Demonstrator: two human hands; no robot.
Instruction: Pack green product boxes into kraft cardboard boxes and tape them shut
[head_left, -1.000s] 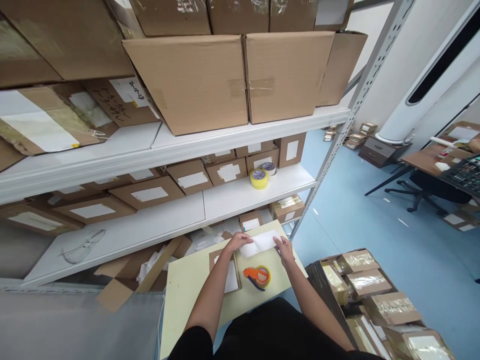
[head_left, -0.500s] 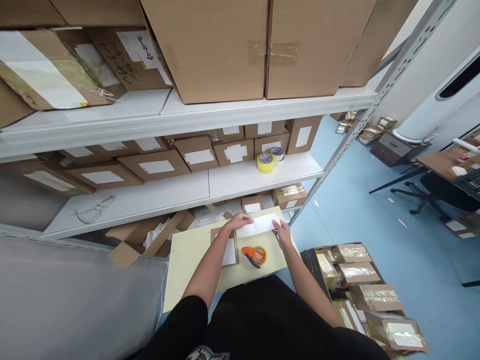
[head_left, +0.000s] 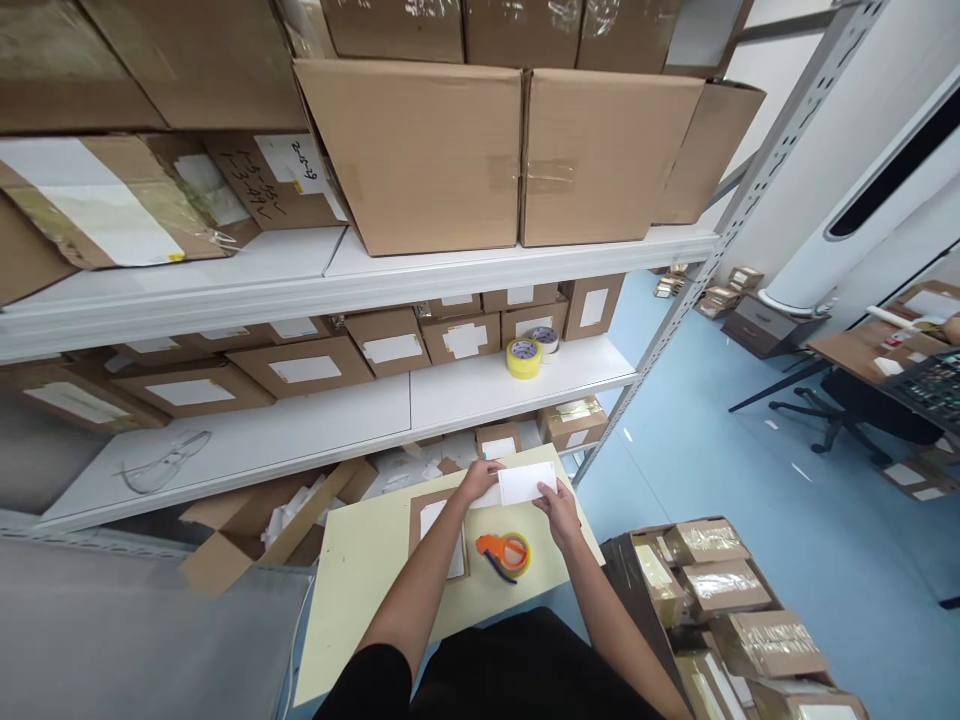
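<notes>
A white sheet of paper (head_left: 525,482) is held above the pale yellow table (head_left: 352,570). My left hand (head_left: 478,481) pinches it at its left end, where a lower layer of paper shows beneath the upper one. Whether this is one folded sheet or two sheets I cannot tell. At the lower right edge, my right hand (head_left: 559,508) grips the paper between thumb and fingers. An orange tape dispenser (head_left: 495,546) with a yellow roll lies just below the paper. Partly behind my left forearm is a flat cardboard box (head_left: 420,512) with a white label.
Shelving with a white board (head_left: 375,398) stands ahead, stacked with labelled boxes. Two tape rolls, one yellow (head_left: 523,358), sit on it. An open carton (head_left: 247,525) juts out at left. Taped parcels (head_left: 757,590) fill a container at right. A post (head_left: 675,320) rises beside the table.
The long strip of paper now looks shorter, its right part lying over the left. My right hand has come closer to my left. The view has tilted upward.
</notes>
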